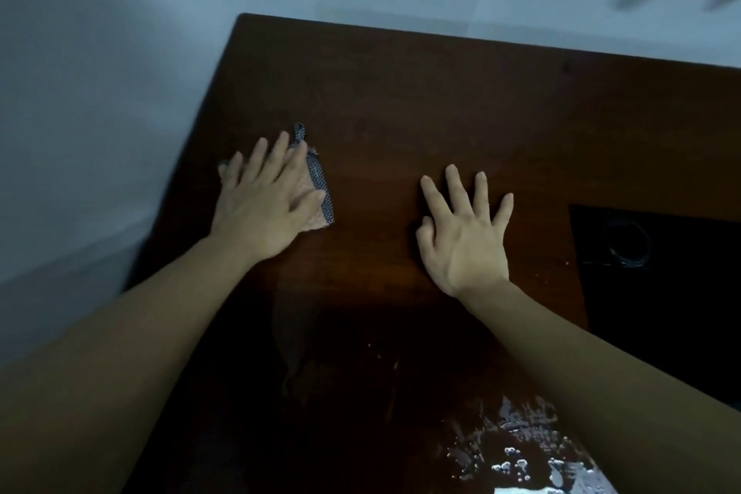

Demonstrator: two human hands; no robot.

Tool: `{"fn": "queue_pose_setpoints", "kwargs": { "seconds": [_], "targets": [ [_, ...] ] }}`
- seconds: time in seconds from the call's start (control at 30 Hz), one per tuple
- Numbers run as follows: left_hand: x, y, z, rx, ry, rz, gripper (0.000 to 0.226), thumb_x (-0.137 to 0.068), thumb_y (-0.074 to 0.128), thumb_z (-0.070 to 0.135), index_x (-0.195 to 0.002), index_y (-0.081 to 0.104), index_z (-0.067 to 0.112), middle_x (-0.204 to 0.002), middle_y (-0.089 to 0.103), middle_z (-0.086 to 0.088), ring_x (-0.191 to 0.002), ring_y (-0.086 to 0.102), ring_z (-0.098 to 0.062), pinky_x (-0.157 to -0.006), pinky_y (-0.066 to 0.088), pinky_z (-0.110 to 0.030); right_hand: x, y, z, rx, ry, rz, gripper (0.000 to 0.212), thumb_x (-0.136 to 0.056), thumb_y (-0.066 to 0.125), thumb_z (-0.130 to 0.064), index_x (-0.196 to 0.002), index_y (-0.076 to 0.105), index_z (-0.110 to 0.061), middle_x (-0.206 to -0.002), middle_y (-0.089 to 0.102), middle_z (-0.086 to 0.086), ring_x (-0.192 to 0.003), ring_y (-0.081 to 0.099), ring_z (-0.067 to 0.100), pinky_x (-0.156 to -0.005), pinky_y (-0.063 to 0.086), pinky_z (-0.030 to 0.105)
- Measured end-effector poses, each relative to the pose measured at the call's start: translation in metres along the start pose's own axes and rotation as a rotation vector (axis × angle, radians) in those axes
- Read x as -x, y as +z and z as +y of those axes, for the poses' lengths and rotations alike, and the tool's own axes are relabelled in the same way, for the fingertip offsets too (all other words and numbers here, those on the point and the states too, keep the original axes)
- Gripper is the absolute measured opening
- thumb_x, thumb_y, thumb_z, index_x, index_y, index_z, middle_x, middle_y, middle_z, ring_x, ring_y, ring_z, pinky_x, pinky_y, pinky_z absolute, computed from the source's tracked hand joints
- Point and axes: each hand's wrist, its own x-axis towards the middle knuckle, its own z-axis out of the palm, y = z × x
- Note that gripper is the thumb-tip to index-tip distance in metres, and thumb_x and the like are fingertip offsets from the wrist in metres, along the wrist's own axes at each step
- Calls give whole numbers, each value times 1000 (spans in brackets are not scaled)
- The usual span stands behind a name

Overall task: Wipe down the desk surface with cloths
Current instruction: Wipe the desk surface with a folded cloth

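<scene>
- Two hands flat on dark wood bench (401,100), fingers spread.
- L hand (262,205) presses a cloth (320,188) down near bench's left edge; fingers straight, not curled round it. Cloth is pinkish w/ dark dotted border, mostly hidden under palm, right edge & one corner sticking out.
- R hand (465,237) rests bare on wood, well apart from cloth, fingers splayed wide, holding nothing.
- Black panel (661,293) w/ a ring shape on it at bench's right side.
- Wet foamy patch (533,449) on near part of bench, by R forearm.
- Pale wall (120,52) behind & to left.
</scene>
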Motion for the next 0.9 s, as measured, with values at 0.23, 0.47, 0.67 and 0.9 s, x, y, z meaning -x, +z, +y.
{"fn": "queue_pose_setpoints", "kwargs": {
  "seconds": [0.23, 0.47, 0.67, 0.9],
  "targets": [
    [117, 23, 43, 39, 282, 7, 75, -98, 24, 66, -161, 18, 26, -169, 12, 0, -156, 10, -26, -123, 7, -50, 1, -4, 2, 7, -8, -32, 72, -93, 5, -50, -162, 12, -31, -171, 1, 7, -155, -7, 43, -118, -1, 71],
    [93, 23, 27, -22, 322, 17, 78, -95, 23, 71, -161, 18, 29, -168, 13, 0, -155, 12, -27, -121, 4, -45, 0, -4, 2, -19, -24, -36, 63, -102, 17, -45, -163, 9, -29, -171, -2, 8, -154, -10, 44, -118, -4, 71],
    [29, 12, 35, 62, -70, 61, 84, -88, 6, 72, -162, 1, 32, -170, -7, 4, -156, -9, -20, -125, -7, -47, -1, -2, 4, -15, -41, -39, 63, -104, 18, -45, -163, 3, -29, -171, -6, 7, -153, -14, 43, -118, -6, 71],
    [116, 27, 78, 24, 84, 1, 77, -94, 6, 73, -159, -3, 34, -168, -7, 5, -156, -7, -20, -123, -6, -43, 1, -5, 3, -12, -49, -42, 63, -104, 19, -44, -163, 3, -28, -171, -6, 8, -153, -13, 44, -117, -4, 72]
  ]
}}
